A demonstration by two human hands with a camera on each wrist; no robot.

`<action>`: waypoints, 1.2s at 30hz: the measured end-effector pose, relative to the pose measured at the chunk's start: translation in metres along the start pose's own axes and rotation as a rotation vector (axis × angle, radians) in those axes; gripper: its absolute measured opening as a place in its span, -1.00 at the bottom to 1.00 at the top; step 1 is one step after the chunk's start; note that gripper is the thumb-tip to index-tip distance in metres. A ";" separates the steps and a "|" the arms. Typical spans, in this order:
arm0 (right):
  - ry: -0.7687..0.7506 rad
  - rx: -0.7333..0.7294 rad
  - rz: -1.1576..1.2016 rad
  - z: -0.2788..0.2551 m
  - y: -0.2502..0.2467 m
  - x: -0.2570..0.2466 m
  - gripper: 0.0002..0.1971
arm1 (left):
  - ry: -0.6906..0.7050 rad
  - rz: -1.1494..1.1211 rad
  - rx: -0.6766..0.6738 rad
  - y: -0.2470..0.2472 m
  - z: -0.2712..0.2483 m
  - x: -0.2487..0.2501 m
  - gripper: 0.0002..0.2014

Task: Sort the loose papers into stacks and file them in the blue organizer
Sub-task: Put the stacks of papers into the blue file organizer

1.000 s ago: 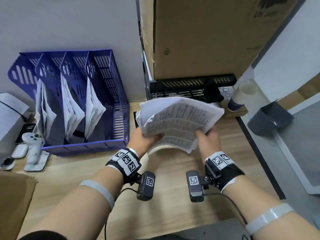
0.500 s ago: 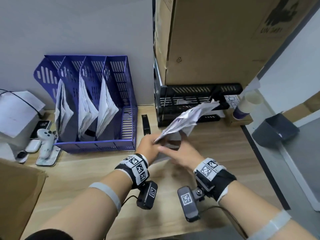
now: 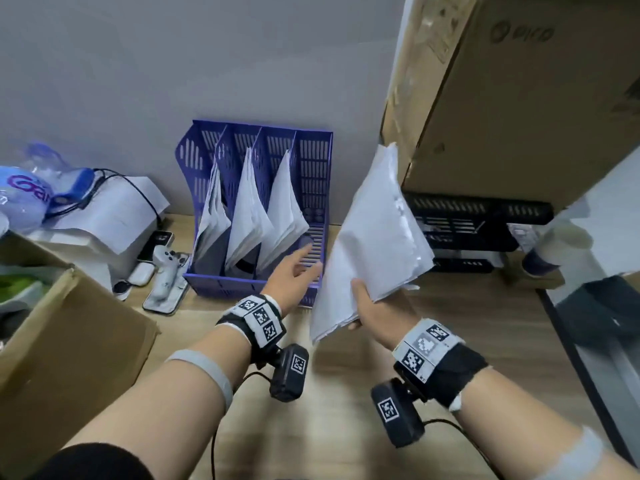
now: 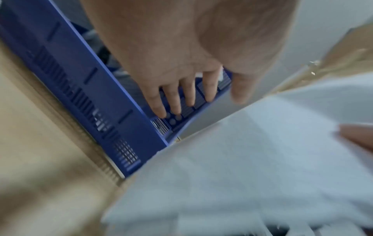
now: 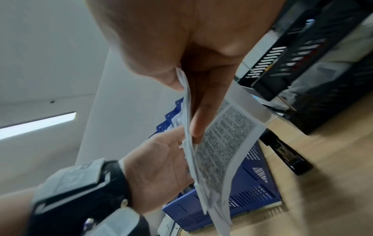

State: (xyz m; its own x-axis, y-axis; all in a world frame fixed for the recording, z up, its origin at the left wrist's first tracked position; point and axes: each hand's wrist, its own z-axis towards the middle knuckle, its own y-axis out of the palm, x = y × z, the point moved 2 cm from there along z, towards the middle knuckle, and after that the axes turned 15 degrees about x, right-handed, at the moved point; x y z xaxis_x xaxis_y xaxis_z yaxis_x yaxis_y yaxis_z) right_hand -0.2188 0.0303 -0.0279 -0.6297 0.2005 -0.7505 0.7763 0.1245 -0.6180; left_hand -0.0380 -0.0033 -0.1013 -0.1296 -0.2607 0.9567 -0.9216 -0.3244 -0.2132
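The blue organizer (image 3: 313, 161) stands against the wall, with paper stacks leaning in its three left slots; its rightmost slot holds no paper. My right hand (image 3: 372, 306) grips a stack of white papers (image 3: 374, 237) by the lower edge and holds it upright, just right of the organizer. In the right wrist view the thumb and fingers pinch the papers (image 5: 220, 143). My left hand (image 3: 294, 271) reaches with straight fingers into the rightmost slot; its fingers (image 4: 175, 102) spread over the organizer (image 4: 84, 89) floor and hold nothing.
A large cardboard box (image 3: 519, 98) sits on a black tray (image 3: 478, 220) at the right. An open carton (image 3: 62, 341) stands at the left front. A game controller (image 3: 166, 271), phone and white papers lie left of the organizer. A paper cup (image 3: 554, 251) stands far right.
The left hand let go of the papers and moved into the organizer's right slot. The right hand lifted the stack upright beside the organizer. The head view shifted left.
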 end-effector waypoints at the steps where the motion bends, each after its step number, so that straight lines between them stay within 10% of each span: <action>1: -0.045 -0.014 -0.027 -0.001 0.001 -0.006 -0.45 | -0.008 0.012 0.041 -0.007 0.005 0.000 -0.40; 15: -0.130 0.083 0.106 0.067 0.039 -0.101 -0.90 | -0.082 -0.072 0.022 -0.050 0.039 0.016 -0.27; 22: -0.075 0.161 -0.129 0.110 0.081 -0.100 -0.76 | -0.083 -0.063 -0.012 -0.059 0.052 0.010 -0.30; 29: -0.394 0.192 -0.423 0.110 0.101 -0.104 -0.21 | -0.049 -0.056 -0.013 -0.065 0.055 0.011 -0.35; 36: -0.236 0.049 -0.342 0.106 0.111 -0.084 -0.35 | -0.051 -0.034 0.011 -0.066 0.047 0.023 -0.40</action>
State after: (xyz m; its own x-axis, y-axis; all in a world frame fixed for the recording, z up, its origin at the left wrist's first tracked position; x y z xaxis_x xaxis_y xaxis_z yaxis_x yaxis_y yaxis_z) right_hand -0.0828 -0.0754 -0.0582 -0.8449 -0.0728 -0.5300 0.5228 0.0976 -0.8469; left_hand 0.0370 -0.0308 -0.0744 -0.0795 -0.2951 0.9521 -0.9209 -0.3439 -0.1835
